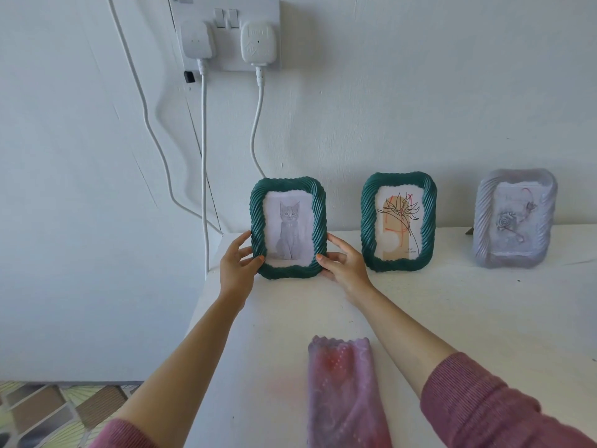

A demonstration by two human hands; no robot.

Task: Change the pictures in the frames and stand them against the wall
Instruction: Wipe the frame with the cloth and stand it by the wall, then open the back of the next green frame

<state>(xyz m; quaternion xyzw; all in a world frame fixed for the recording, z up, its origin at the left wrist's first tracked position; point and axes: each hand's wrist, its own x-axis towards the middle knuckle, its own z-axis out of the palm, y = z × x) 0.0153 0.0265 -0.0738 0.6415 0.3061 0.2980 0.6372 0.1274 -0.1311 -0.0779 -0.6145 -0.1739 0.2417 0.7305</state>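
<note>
The green frame with the cat picture (288, 225) stands upright on the white table (452, 318), near its far left corner, close to the wall (387, 108). The left hand (237, 263) grips its left edge at 9 o'clock, thumb on the front, fingers behind. The right hand (344, 261) grips the right edge at 3 o'clock in the same way. At 3 o'clock from this frame, just beside it, stands a second green frame with a flower drawing (399, 221). Farther in the same direction stands a grey frame with a rose picture (515, 219). At 6 o'clock, well apart, a pink lace cloth (344, 392) lies flat. At 12 o'clock, two white plugs sit in a wall socket (226, 30).
</note>
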